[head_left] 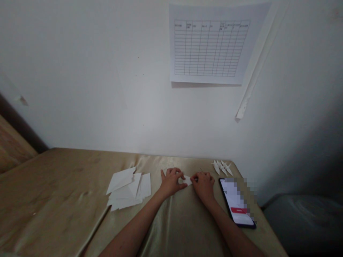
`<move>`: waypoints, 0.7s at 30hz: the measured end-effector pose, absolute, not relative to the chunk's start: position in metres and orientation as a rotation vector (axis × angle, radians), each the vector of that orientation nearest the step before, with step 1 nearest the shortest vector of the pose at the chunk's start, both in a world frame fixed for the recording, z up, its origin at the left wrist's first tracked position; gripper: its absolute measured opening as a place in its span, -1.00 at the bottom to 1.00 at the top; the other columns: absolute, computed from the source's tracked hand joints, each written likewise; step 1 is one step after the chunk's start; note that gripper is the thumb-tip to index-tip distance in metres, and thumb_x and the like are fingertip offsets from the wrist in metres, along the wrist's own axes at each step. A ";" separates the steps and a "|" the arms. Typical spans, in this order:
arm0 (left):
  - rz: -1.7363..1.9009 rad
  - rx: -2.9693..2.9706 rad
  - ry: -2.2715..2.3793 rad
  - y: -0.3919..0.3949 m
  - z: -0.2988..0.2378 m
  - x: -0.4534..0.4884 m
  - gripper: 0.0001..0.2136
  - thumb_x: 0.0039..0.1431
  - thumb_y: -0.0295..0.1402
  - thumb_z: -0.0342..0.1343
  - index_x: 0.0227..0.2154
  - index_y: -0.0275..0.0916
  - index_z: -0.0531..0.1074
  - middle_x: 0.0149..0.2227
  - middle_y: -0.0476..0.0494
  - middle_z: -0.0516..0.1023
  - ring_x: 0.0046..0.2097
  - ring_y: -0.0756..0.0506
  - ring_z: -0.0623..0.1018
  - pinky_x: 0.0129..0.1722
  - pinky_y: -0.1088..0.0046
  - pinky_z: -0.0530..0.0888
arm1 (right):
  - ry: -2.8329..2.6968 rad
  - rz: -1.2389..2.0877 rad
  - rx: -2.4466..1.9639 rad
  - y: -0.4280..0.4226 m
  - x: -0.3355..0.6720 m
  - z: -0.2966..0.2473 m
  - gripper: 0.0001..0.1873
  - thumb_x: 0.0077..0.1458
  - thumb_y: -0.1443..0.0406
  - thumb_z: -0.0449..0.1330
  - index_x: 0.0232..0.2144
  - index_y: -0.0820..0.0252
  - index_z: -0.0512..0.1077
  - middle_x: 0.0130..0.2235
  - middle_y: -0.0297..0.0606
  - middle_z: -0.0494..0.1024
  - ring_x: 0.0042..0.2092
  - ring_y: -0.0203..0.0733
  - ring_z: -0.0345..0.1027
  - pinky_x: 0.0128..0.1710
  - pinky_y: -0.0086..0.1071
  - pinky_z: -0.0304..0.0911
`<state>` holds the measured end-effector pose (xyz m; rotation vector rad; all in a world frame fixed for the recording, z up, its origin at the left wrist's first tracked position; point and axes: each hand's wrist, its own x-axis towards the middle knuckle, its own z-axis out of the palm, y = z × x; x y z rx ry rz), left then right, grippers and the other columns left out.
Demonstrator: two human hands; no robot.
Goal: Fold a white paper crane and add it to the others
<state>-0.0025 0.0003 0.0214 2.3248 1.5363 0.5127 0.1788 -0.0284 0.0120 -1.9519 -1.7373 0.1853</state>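
Observation:
A small folded piece of white paper [188, 180] lies between my two hands, low over the cloth-covered table. My left hand [171, 182] has its curved thumb and index finger at the paper's left end, the other fingers bent above. The right edge of the paper is pinched by the thumb and index finger of my right hand [204, 185]. The fingers cover part of the paper, so its full shape is hidden. Left of my hands lies a loose pile of white paper pieces [125, 191]. Small folded white paper cranes [222, 167] sit in a row beyond my right hand.
A phone [235, 205] with a lit, partly blurred screen lies right of my right forearm. The table wears a shiny gold-brown cloth [66, 189] and meets a white wall [120, 89]. A printed table sheet [209, 46] hangs there. Something dark and rounded [302, 217] stands beyond the right edge.

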 end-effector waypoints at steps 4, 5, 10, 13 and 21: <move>0.486 2.302 1.538 0.001 0.022 -0.003 -0.69 -0.01 -0.07 0.36 -0.19 0.05 0.54 0.12 -0.03 0.42 0.24 -0.35 0.26 0.21 -0.49 -0.20 | -1.731 0.201 -1.975 -0.029 0.177 0.014 -0.87 0.16 0.22 0.20 -0.35 0.07 0.55 -0.15 -0.21 0.60 0.06 0.05 0.26 0.09 -0.06 -0.05; 0.476 2.299 1.538 0.001 0.022 -0.003 -0.68 -0.02 -0.07 0.37 -0.19 0.05 0.54 0.13 -0.04 0.41 0.24 -0.36 0.26 0.21 -0.48 -0.20 | -1.727 0.203 -1.980 -0.028 0.177 0.015 -0.87 0.16 0.22 0.20 -0.34 0.07 0.55 -0.15 -0.21 0.60 0.06 0.04 0.26 0.09 -0.07 -0.06; 0.476 2.305 1.525 0.002 0.021 -0.005 -0.75 0.06 -0.11 0.32 -0.18 0.07 0.54 0.14 0.01 0.42 0.25 -0.32 0.26 0.23 -0.45 -0.22 | -1.722 0.209 -1.986 -0.029 0.178 0.014 -0.87 0.16 0.23 0.20 -0.33 0.06 0.56 -0.15 -0.23 0.60 0.05 0.00 0.26 0.09 -0.12 -0.07; 0.490 2.290 1.518 0.002 0.020 -0.006 -0.84 0.14 -0.16 0.25 -0.20 0.09 0.54 0.12 0.04 0.44 0.25 -0.28 0.27 0.24 -0.43 -0.23 | -1.727 0.195 -1.968 -0.029 0.179 0.011 -0.88 0.16 0.22 0.21 -0.33 0.06 0.56 -0.15 -0.24 0.60 0.05 -0.01 0.25 0.09 -0.13 -0.07; 0.508 2.291 1.512 0.001 0.020 -0.006 -0.79 0.08 -0.14 0.30 -0.20 0.07 0.54 0.11 0.04 0.44 0.25 -0.29 0.28 0.23 -0.44 -0.23 | -1.733 0.192 -1.947 -0.029 0.181 0.012 -0.89 0.15 0.23 0.22 -0.35 0.04 0.56 -0.16 -0.28 0.60 0.04 -0.03 0.26 0.07 -0.13 -0.06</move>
